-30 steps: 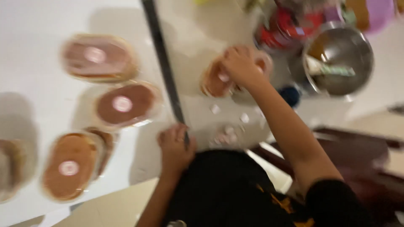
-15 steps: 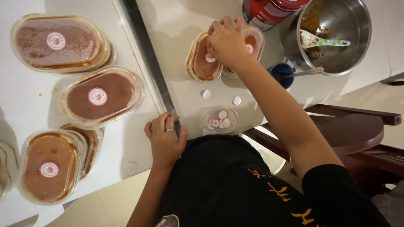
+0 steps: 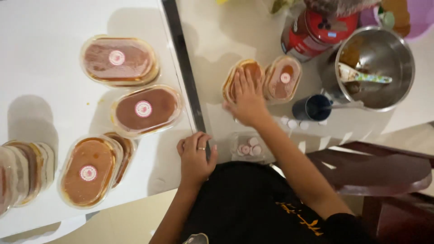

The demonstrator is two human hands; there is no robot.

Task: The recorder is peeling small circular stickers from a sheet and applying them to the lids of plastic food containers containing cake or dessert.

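— Right, item one: what is under the right hand [image 3: 247,101]?

— An oval plastic tub [image 3: 242,79] of brown dessert, on the cream table [image 3: 226,36]. Fingers stretched flat and together on its lid, palm down; nothing gripped.

— And beside it?

— A second tub [image 3: 283,77], just to its right and touching, with a round sticker on the lid. Near that: a dark blue cup [image 3: 313,107], a steel bowl [image 3: 375,68] with a spoon [image 3: 361,77] inside, and a red tin [image 3: 316,29].

— Left hand [image 3: 195,156]?

— Resting at the table's near edge, by the dark seam [image 3: 183,68]. Fingers curled loosely in, a ring on one; whether it grips anything I cannot tell.

— Other stock?

— A small clear tray of round stickers [image 3: 247,148] between the hands. Three sealed tubs [image 3: 144,109] on the white table [image 3: 45,54] to the left, more stacked at the far left edge.
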